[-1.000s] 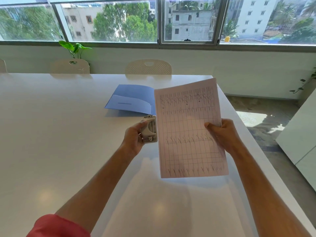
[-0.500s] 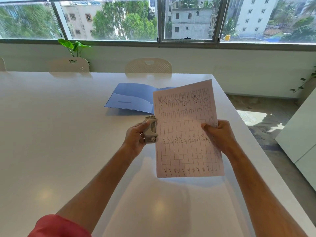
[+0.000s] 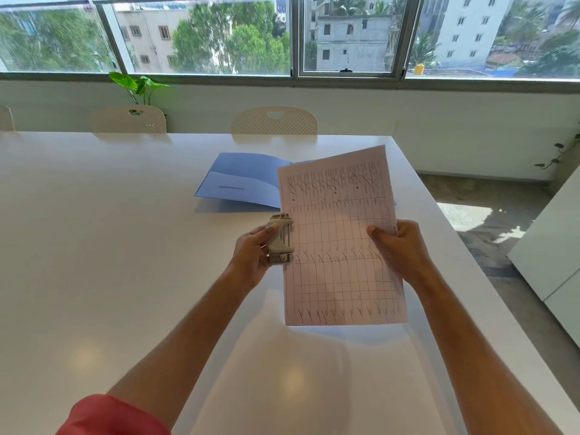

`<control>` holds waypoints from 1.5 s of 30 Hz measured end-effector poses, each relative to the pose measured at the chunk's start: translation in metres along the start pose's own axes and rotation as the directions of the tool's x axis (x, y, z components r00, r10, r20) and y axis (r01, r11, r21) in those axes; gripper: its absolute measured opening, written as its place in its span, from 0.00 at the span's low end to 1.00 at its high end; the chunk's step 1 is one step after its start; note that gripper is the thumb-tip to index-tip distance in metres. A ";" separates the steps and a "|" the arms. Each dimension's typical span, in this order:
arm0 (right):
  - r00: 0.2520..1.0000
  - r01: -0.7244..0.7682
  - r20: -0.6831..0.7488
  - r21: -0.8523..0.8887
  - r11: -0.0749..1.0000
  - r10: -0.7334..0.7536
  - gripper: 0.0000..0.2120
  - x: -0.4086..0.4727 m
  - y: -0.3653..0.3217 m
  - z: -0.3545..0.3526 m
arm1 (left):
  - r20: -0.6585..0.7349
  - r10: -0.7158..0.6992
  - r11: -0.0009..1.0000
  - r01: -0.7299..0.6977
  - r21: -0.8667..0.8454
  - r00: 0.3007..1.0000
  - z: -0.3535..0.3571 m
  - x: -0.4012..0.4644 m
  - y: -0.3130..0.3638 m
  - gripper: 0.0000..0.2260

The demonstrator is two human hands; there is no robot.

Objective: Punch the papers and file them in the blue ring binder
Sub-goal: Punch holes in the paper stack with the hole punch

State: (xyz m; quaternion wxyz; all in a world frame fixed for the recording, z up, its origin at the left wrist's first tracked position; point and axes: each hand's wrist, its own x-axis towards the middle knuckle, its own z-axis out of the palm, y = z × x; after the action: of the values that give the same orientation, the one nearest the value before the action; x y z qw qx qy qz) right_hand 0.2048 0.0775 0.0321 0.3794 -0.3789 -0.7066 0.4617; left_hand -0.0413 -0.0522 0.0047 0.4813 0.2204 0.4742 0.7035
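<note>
A sheaf of gridded papers (image 3: 339, 246) with handwriting is held up above the white table (image 3: 125, 246). My right hand (image 3: 400, 249) grips its right edge, thumb on the front. My left hand (image 3: 255, 254) grips a small grey hole punch (image 3: 280, 238), whose slot sits on the papers' left edge near mid-height. Behind them lies the open blue binder (image 3: 241, 178) on the table; its right half is hidden by the papers.
Two pale chairs (image 3: 274, 120) stand at the table's far side, with a green plant (image 3: 138, 86) by the window sill. The table's right edge drops to the floor, where a white cabinet (image 3: 555, 246) stands.
The papers' left edge and the punch have come together; the punch now sits on that edge. Both hands shifted slightly nearer each other.
</note>
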 end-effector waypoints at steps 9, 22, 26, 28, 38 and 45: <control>1.000 -0.019 0.022 0.017 1.000 0.018 0.07 -0.001 0.002 0.001 | -0.005 0.015 1.000 -0.015 0.014 1.000 -0.002 0.001 -0.004 0.11; 0.999 -0.015 0.036 0.033 0.999 0.013 0.07 -0.004 0.006 0.008 | -0.165 0.053 0.996 -0.039 0.086 0.985 -0.001 0.002 -0.012 0.10; 0.998 -0.027 0.055 0.076 0.997 0.023 0.07 -0.005 0.006 0.011 | -0.240 0.060 0.997 -0.049 0.054 0.969 -0.001 0.004 -0.013 0.08; 0.998 -0.035 0.059 0.110 0.993 0.029 0.07 -0.005 0.006 0.012 | -0.246 0.054 0.998 -0.044 0.047 0.968 -0.001 0.004 -0.012 0.08; 0.998 -0.049 0.055 0.135 0.990 0.042 0.06 -0.003 0.008 0.012 | -0.113 0.033 0.998 -0.026 0.060 0.993 -0.002 0.001 -0.006 0.11; 0.994 -0.098 0.061 0.129 0.987 0.090 0.05 -0.003 0.017 0.010 | -0.085 0.041 0.993 -0.030 0.116 0.996 -0.003 -0.001 -0.006 0.11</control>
State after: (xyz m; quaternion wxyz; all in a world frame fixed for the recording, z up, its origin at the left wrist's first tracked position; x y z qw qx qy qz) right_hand 0.1999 0.0762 0.0126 0.3619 -0.3731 -0.6661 0.5349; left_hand -0.0404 -0.0544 -0.0024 0.4340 0.2250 0.5305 0.6925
